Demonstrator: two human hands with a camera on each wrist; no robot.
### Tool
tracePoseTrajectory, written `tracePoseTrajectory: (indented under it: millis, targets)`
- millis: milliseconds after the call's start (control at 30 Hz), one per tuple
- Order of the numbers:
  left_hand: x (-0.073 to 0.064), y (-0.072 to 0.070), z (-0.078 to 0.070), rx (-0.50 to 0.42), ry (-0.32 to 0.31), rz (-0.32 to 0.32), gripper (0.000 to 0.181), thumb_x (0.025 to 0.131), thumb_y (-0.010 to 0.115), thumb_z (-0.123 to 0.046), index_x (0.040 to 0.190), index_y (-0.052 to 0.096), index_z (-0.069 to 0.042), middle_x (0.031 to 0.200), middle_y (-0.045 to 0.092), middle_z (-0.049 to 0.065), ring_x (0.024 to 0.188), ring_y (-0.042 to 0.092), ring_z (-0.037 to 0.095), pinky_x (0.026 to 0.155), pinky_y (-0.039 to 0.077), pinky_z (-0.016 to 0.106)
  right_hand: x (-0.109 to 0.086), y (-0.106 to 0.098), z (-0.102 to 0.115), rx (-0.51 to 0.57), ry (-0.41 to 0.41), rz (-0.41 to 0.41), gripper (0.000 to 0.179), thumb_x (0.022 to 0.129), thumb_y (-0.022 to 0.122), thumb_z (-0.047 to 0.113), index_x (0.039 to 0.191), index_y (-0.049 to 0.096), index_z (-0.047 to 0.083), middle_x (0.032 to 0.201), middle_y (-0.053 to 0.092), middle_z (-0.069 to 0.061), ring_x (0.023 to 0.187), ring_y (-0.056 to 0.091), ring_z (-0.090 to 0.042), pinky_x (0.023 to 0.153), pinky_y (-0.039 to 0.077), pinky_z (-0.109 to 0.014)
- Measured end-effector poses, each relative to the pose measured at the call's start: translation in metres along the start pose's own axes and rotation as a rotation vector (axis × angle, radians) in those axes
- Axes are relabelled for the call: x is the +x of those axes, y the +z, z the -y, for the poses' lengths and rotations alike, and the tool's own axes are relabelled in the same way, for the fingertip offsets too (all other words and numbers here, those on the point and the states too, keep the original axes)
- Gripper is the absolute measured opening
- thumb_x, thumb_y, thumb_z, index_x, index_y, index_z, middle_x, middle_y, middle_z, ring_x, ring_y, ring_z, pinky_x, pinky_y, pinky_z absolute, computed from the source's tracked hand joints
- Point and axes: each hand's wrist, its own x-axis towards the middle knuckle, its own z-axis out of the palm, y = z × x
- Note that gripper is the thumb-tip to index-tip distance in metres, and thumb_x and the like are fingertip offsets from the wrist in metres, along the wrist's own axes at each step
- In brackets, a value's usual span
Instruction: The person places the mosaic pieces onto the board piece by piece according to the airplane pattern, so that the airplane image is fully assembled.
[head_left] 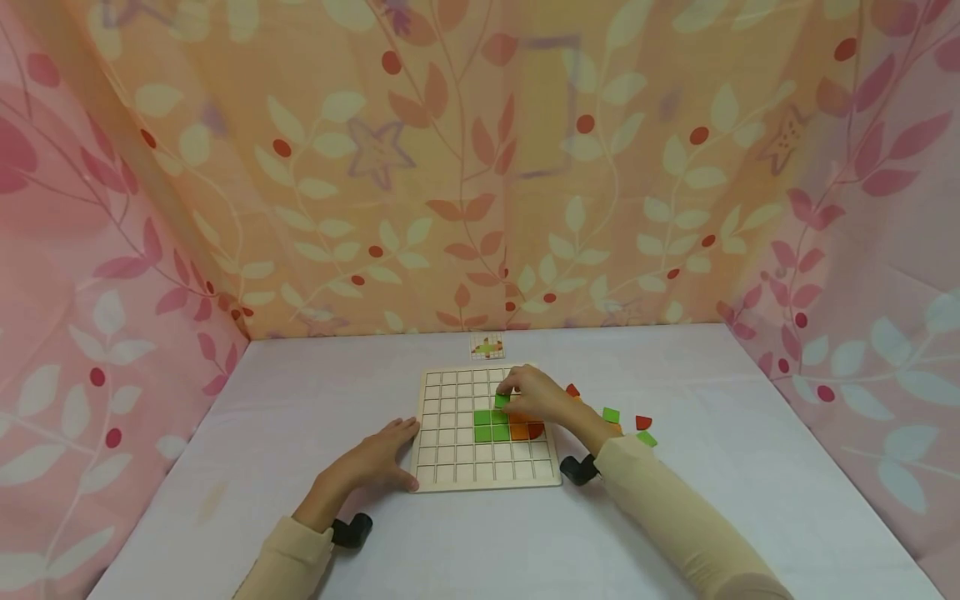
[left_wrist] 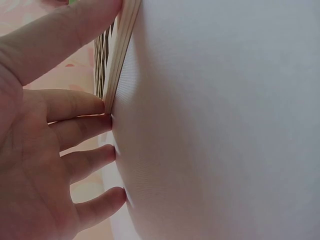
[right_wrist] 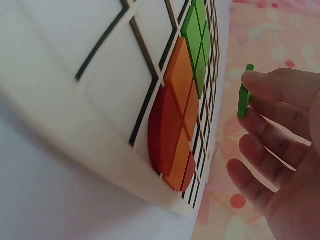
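Note:
A pale wooden grid board point(head_left: 450, 475) lies on the white table. My left hand point(head_left: 378, 457) is at its left side, thumb and fingertips touching the edge, fingers fairly straight. Over the board, my right hand point(head_left: 542, 396) pinches a green tile point(right_wrist: 244, 95) between thumb and fingers; in the right wrist view the tile is held clear of the grid. Several green square tiles point(head_left: 491, 425) lie together in the grid's cells. Right of them are orange tiles point(right_wrist: 181, 67) and red rounded tiles point(right_wrist: 159, 135), partly hidden by the right hand in the head view.
Right of the board are loose pieces: a red one point(head_left: 643, 422), green ones point(head_left: 611, 415) and some orange, partly behind the right forearm. A small pattern card point(head_left: 487, 345) lies beyond the board. Leaf-patterned cloth point(head_left: 465, 167) walls the table's back and sides.

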Motion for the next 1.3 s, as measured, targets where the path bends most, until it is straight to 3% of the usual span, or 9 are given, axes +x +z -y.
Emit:
tracePoseTrajectory:
  millis: [133,433,733,1000,1167,1300]
  targets:
    - [0.0,0.001,-0.001,-0.009,0.0,-0.005,0.098,0.067,0.088,-0.023,0.149,0.038,-0.002,0.159,0.032,0.013,0.149,0.022,0.039,0.116,0.023,0.061,0.004,0.004,0.006,0.017,-0.009,0.012,0.023,0.083,0.072,0.012,0.104,0.076,0.008,0.097,0.069,-0.003,0.092,0.058,-0.018,0.088,0.051,-0.037]
    - [-0.001,-0.001,-0.002,-0.009,0.016,-0.009,0.097,0.067,0.088,-0.022,0.148,0.038,0.0,0.158,0.032,0.016,0.148,0.021,0.04,0.116,0.022,0.061,0.015,0.013,0.014,-0.007,-0.043,0.022,0.021,0.082,0.075,0.013,0.102,0.076,0.008,0.094,0.067,-0.002,0.088,0.056,-0.015,0.078,0.049,-0.028]
    - [0.0,-0.002,-0.001,0.014,0.033,0.001,0.096,0.069,0.086,-0.021,0.148,0.037,0.001,0.158,0.031,0.017,0.148,0.021,0.041,0.116,0.022,0.062,0.023,0.024,0.022,-0.045,-0.086,0.048,0.024,0.081,0.077,0.013,0.104,0.076,0.006,0.097,0.068,-0.004,0.09,0.059,-0.015,0.081,0.05,-0.029]
    - [-0.001,-0.001,-0.003,-0.001,-0.001,-0.003,0.097,0.068,0.087,-0.022,0.148,0.038,-0.002,0.158,0.032,0.014,0.149,0.022,0.038,0.116,0.023,0.061,0.027,0.033,0.027,-0.065,-0.094,0.087,0.024,0.083,0.076,0.017,0.105,0.076,0.007,0.099,0.068,-0.003,0.093,0.059,-0.016,0.08,0.051,-0.028]
    - [-0.002,-0.001,-0.003,0.0,0.001,-0.006,0.097,0.068,0.087,-0.024,0.148,0.038,-0.002,0.158,0.033,0.013,0.149,0.022,0.038,0.116,0.024,0.061,0.029,0.037,0.028,-0.122,-0.151,0.082,0.022,0.084,0.076,0.019,0.103,0.076,0.008,0.097,0.069,-0.003,0.09,0.059,-0.015,0.079,0.049,-0.027]
    - [-0.002,-0.001,-0.003,0.003,0.003,-0.006,0.097,0.068,0.087,-0.024,0.149,0.038,-0.003,0.158,0.033,0.013,0.149,0.022,0.038,0.115,0.025,0.061,0.032,0.04,0.03,-0.156,-0.165,0.079,0.023,0.083,0.076,0.019,0.104,0.076,0.01,0.097,0.069,-0.002,0.089,0.061,-0.014,0.086,0.05,-0.03]
